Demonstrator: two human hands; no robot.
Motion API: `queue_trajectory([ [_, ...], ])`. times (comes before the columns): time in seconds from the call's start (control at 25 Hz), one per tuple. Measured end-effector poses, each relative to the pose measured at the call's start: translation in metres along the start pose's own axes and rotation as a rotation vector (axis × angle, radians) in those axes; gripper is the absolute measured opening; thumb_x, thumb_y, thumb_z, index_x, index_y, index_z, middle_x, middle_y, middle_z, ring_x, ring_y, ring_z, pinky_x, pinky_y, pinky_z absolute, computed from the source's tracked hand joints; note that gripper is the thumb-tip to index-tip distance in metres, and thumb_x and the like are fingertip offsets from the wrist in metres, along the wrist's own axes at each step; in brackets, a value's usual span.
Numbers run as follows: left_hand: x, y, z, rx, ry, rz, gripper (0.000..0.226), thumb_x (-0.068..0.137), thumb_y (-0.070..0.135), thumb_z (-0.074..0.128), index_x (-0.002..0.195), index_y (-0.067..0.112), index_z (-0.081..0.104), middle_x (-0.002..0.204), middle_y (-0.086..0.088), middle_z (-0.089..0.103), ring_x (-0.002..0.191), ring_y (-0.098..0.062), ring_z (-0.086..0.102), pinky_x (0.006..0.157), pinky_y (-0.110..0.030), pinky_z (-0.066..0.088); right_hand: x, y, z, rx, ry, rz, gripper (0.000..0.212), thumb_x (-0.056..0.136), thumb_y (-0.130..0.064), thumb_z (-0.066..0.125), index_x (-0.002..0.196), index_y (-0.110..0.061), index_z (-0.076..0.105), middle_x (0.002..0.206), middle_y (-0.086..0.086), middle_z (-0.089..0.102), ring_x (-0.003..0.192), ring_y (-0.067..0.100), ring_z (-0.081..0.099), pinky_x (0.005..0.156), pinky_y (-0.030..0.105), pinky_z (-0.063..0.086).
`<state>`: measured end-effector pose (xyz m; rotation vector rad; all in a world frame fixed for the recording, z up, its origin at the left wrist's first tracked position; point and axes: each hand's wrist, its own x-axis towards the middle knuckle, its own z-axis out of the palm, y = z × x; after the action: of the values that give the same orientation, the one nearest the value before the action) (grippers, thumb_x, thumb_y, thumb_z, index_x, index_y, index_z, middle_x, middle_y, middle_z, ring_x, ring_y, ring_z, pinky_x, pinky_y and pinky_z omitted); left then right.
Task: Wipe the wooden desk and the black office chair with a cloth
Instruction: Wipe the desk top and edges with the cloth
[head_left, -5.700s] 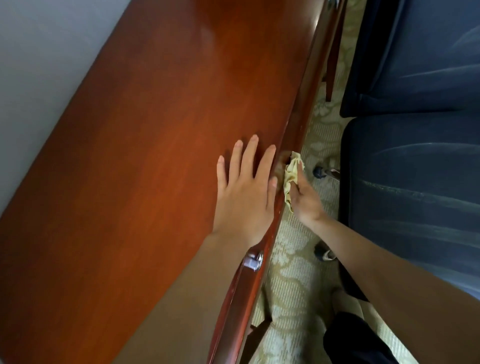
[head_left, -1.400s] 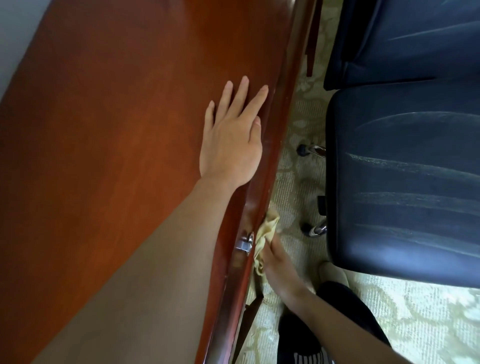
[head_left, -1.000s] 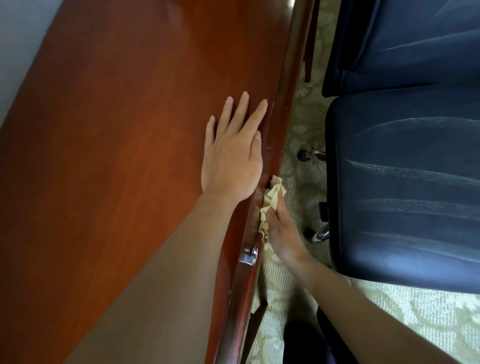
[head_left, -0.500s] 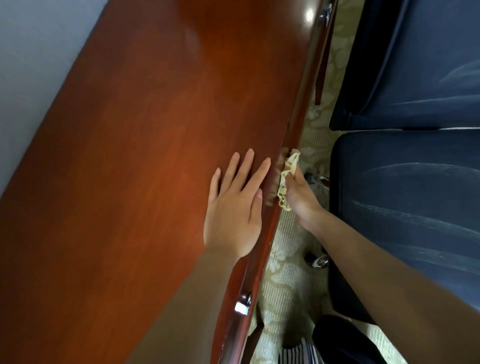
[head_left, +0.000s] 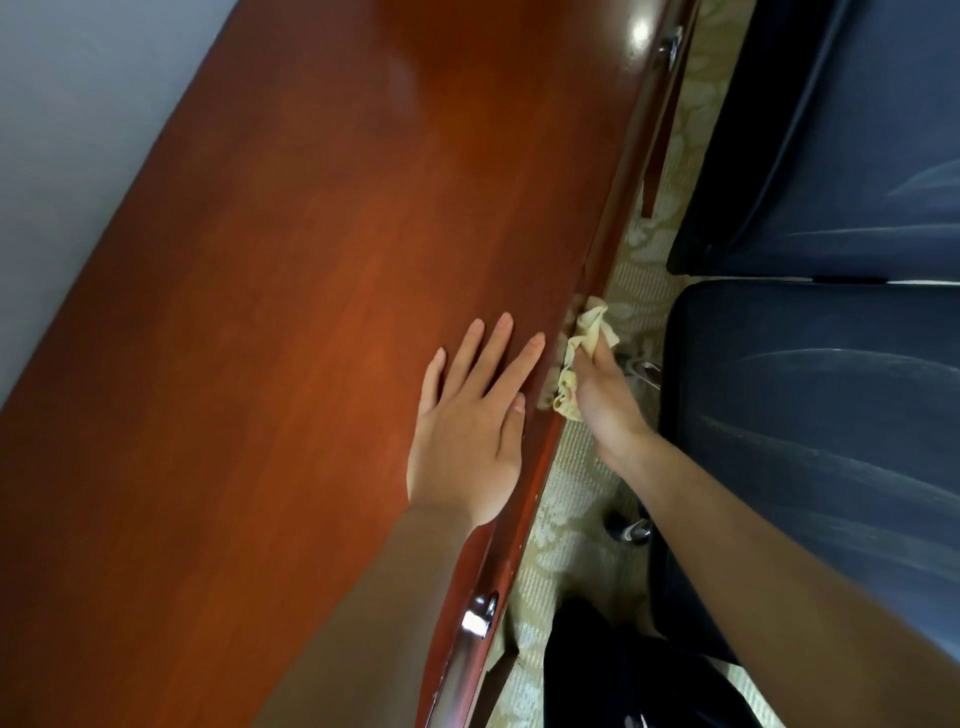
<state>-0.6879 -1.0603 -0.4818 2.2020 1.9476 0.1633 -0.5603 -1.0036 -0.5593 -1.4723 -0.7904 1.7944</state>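
The reddish wooden desk runs diagonally through the head view. My left hand lies flat on its top near the front edge, fingers straight. Just past that edge, my right hand grips a crumpled yellow cloth and presses it against the desk's front face. To the right stands the black office chair, with its seat close to my right forearm and its backrest farther up.
A grey wall borders the desk on the left. Metal drawer handles sit on the desk's front. Patterned beige carpet fills the narrow gap between desk and chair, where chair casters show. My dark trouser leg is below.
My right hand slid the cloth along the desk's front face, from beside the near drawer handle to a spot level with my left fingertips. My left hand stayed flat.
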Motion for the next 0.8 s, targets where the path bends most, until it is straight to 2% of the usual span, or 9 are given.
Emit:
queue_trajectory([
  [0.04,0.000,-0.001,0.000,0.008,0.000,0.000,0.052,0.096,0.031,0.013,0.148,0.037,0.019,0.158,0.011,0.010,0.146,-0.006,-0.004,0.120,-0.039,0.001,-0.012,0.003,0.003,0.001,-0.022,-0.016,0.046,0.102,-0.035,0.029,0.146,-0.043,0.018,0.145,-0.015,0.037,0.126,0.004,0.039,0.099,0.025,0.032],
  [0.16,0.001,-0.002,0.003,0.039,0.011,0.003,0.052,0.096,0.032,0.011,0.148,0.037,0.014,0.159,0.010,0.008,0.146,-0.007,-0.004,0.120,-0.038,0.001,-0.038,0.007,0.011,0.040,-0.104,-0.030,0.046,0.103,-0.031,0.030,0.147,-0.042,0.020,0.144,-0.016,0.040,0.126,0.000,0.041,0.102,0.024,0.033],
  [0.36,-0.001,0.001,0.004,0.058,0.011,0.023,0.054,0.094,0.032,0.007,0.148,0.036,0.009,0.159,0.007,0.006,0.147,-0.012,-0.004,0.120,-0.040,0.002,-0.059,-0.003,0.019,0.083,-0.085,-0.044,0.044,0.103,-0.030,0.033,0.145,-0.043,0.026,0.138,-0.015,0.048,0.125,0.005,0.046,0.109,0.039,0.036],
  [0.44,-0.001,0.000,0.003,0.064,0.010,0.036,0.056,0.094,0.033,0.007,0.149,0.032,0.015,0.159,0.006,0.007,0.147,-0.013,-0.003,0.120,-0.041,0.002,-0.067,-0.011,0.024,0.095,-0.071,-0.088,0.044,0.102,-0.030,0.034,0.144,-0.041,0.028,0.138,-0.015,0.048,0.127,0.003,0.045,0.109,0.035,0.035],
  [0.56,-0.002,0.001,0.003,0.061,0.010,0.048,0.058,0.093,0.032,0.009,0.148,0.026,0.027,0.159,0.004,0.013,0.147,-0.016,0.001,0.119,-0.043,0.006,-0.067,-0.030,0.025,0.068,-0.048,-0.126,0.044,0.102,-0.029,0.034,0.144,-0.040,0.027,0.128,-0.021,0.053,0.120,-0.003,0.049,0.101,0.024,0.039],
  [0.8,0.001,0.001,0.002,0.033,0.026,0.042,0.053,0.095,0.029,0.018,0.147,0.030,0.029,0.157,0.004,0.018,0.147,-0.017,0.008,0.118,-0.044,0.009,-0.016,-0.081,0.017,-0.060,0.033,-0.169,0.051,0.103,-0.029,0.030,0.149,-0.039,0.011,0.148,-0.007,0.036,0.130,0.011,0.040,0.109,0.031,0.032],
])
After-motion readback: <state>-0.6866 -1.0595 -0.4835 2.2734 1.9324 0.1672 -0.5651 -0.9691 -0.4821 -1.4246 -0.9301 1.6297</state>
